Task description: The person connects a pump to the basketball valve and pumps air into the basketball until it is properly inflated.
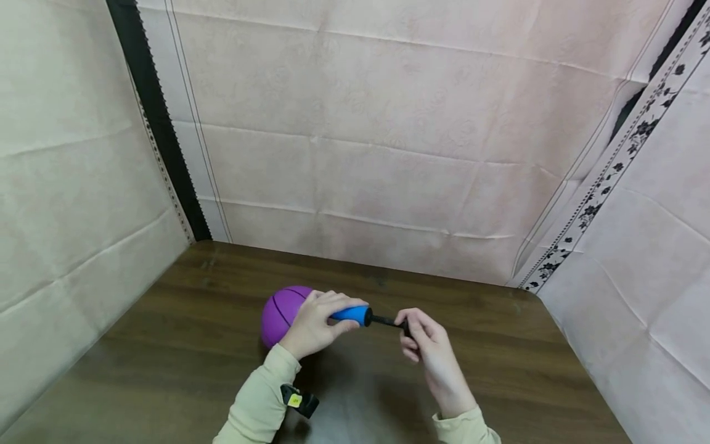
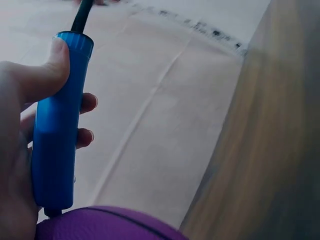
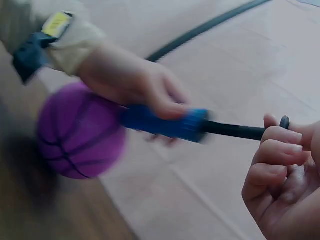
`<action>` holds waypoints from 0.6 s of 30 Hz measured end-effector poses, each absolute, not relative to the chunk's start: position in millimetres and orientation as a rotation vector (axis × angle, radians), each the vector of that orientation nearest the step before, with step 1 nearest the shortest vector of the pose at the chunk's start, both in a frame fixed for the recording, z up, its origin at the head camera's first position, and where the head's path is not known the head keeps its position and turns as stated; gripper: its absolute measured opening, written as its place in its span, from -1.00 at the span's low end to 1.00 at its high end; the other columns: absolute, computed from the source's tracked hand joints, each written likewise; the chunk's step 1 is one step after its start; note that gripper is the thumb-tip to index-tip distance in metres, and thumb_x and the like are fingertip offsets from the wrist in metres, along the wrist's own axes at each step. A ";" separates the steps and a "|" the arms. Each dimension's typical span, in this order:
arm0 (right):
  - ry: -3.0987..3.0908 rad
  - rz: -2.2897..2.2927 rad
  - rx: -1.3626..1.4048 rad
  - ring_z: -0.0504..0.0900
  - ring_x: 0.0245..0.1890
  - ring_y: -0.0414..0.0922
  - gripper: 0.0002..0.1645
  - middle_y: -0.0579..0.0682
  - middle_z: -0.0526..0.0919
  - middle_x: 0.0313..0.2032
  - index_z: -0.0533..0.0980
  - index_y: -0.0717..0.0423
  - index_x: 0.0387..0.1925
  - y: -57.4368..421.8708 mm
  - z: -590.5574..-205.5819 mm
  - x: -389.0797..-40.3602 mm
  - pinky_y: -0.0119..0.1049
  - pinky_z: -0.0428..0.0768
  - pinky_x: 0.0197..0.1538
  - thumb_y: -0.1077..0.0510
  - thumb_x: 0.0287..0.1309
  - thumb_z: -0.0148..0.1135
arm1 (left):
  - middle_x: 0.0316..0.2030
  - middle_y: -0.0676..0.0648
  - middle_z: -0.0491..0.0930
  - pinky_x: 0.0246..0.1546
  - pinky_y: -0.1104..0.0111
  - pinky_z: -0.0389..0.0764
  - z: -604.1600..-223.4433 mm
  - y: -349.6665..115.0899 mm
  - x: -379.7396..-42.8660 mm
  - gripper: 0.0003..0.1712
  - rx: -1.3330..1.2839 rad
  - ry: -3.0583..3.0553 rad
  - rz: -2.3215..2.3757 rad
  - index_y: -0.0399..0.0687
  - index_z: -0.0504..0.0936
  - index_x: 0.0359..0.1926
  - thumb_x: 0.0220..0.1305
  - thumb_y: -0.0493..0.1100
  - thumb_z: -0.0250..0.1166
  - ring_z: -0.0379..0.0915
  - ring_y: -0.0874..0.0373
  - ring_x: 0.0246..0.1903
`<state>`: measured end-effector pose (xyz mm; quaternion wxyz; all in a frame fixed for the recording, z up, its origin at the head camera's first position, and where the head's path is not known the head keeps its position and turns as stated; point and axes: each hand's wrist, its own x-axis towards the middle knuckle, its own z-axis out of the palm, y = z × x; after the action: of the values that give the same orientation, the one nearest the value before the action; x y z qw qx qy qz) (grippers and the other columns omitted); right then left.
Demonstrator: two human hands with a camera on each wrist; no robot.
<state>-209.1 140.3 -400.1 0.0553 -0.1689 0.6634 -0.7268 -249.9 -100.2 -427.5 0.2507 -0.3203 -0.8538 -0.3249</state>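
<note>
My left hand (image 1: pixel 315 324) grips the blue barrel of a hand pump (image 2: pixel 59 125), thumb near its ribbed collar. The pump's lower end meets a purple ball (image 3: pixel 75 132) with black lines; whether a needle sits in the ball is hidden. From the barrel's other end a black rod (image 3: pixel 235 130) sticks out, drawn partly out. My right hand (image 1: pixel 429 345) holds the dark handle at the end of that rod, its fingers curled round it. In the head view the ball (image 1: pixel 283 317) is partly covered by the left hand.
A brown wooden table (image 1: pixel 222 370) lies beneath the hands. Pale cloth walls (image 1: pixel 355 135) rise at its back and sides, with a floral-edged strip (image 1: pixel 604 185) at the right. On the left wrist sits a black strapped device (image 1: pixel 299 401) with a yellow label.
</note>
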 end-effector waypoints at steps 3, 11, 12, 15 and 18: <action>2.026 -2.255 -0.623 0.12 -0.71 -0.28 -0.71 -0.20 0.18 -0.63 0.45 -0.01 -0.26 153.9 -393.1 -208.1 -0.20 -0.02 -0.58 0.01 0.50 -0.17 | -0.09 0.15 0.69 -0.02 0.20 0.39 -424.2 -108.6 -251.9 -0.58 -0.811 -2.309 -0.895 0.31 0.62 0.07 0.15 0.00 0.40 0.55 0.23 -0.09; 1.966 -2.224 -0.653 0.14 -0.71 -0.31 -0.70 -0.19 0.15 -0.62 0.38 -0.03 -0.26 144.3 -398.3 -210.0 -0.28 0.03 -0.60 -0.02 0.51 -0.25 | -0.12 0.13 0.68 -0.08 0.16 0.41 -427.3 -96.7 -249.8 -0.61 -0.826 -2.306 -0.744 0.27 0.59 0.07 0.20 0.05 0.34 0.55 0.21 -0.13; 1.962 -2.209 -0.620 0.16 -0.71 -0.32 -0.69 -0.19 0.15 -0.62 0.38 -0.03 -0.26 139.5 -401.1 -210.5 -0.32 0.06 -0.60 -0.04 0.51 -0.25 | -0.13 0.13 0.68 -0.07 0.14 0.42 -428.3 -93.4 -248.7 -0.61 -0.832 -2.316 -0.715 0.26 0.59 0.07 0.20 0.07 0.33 0.55 0.20 -0.14; 1.957 -2.168 -0.508 0.19 -0.69 -0.32 -0.68 -0.16 0.16 -0.59 0.37 -0.03 -0.26 127.0 -409.1 -211.2 -0.39 0.13 -0.55 -0.07 0.50 -0.24 | -0.13 0.13 0.67 -0.03 0.12 0.41 -431.3 -84.8 -245.6 -0.62 -0.856 -2.346 -0.655 0.25 0.58 0.06 0.22 0.09 0.30 0.53 0.20 -0.14; 1.946 -2.143 -0.482 0.17 -0.67 -0.30 -0.69 -0.15 0.15 -0.59 0.38 -0.01 -0.24 121.5 -413.7 -211.7 -0.38 0.13 -0.53 -0.08 0.49 -0.22 | -0.12 0.13 0.66 0.02 0.12 0.39 -432.7 -81.7 -244.3 -0.63 -0.878 -2.371 -0.687 0.26 0.58 0.06 0.23 0.09 0.30 0.52 0.20 -0.12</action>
<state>-211.7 121.5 -413.7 0.1031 -0.1633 0.6596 -0.7264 -244.3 -81.7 -432.7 0.2579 -0.3237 -0.8744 -0.2534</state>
